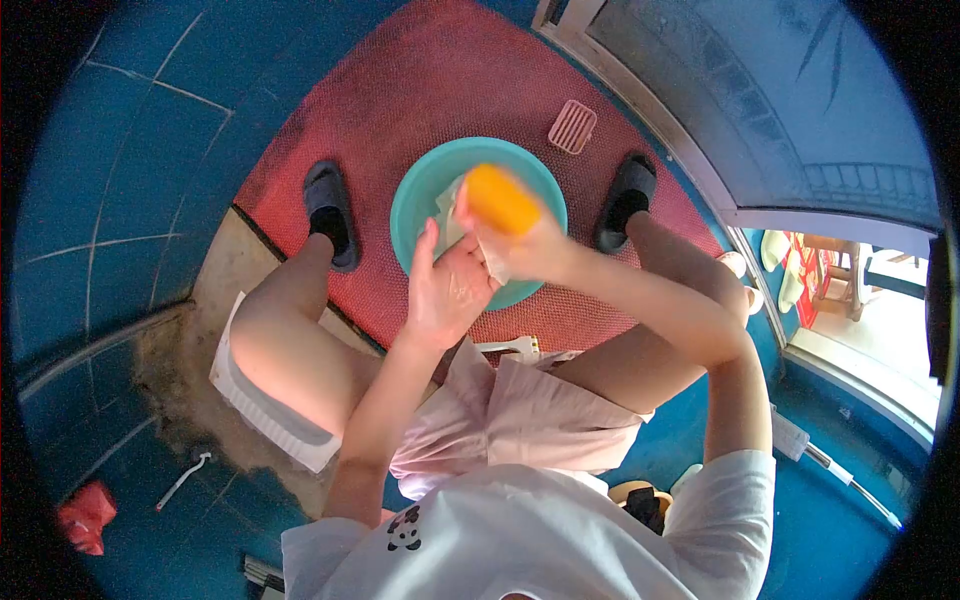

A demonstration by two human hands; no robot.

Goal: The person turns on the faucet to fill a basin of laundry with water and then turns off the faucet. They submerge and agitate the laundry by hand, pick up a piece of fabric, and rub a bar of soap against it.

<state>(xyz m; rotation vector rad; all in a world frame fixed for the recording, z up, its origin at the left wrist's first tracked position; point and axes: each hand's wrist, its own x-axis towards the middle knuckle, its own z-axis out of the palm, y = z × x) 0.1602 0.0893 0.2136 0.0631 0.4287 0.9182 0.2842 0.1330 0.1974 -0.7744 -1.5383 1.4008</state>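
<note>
A turquoise basin [405, 190] stands on the red mat between my feet. Over it, my right hand [535, 245], blurred by motion, grips an orange bar of soap [503, 200]. My left hand [452, 285] is turned palm up at the basin's near side, thumb apart, its fingers at a thin white cloth [447, 215]. Part of that cloth hangs into the basin, and part lies between the two hands under the soap. The left palm looks wet. How the left fingers hold the cloth is partly hidden by the right hand.
A pink soap dish [572, 127] lies on the red mat [400, 90] beyond the basin. A white-handled brush or similar item [515, 348] is partly hidden by my shorts. Blue tiled walls stand left; a door frame [690, 150] runs along the right. A white razor-like item [184, 481] lies at lower left.
</note>
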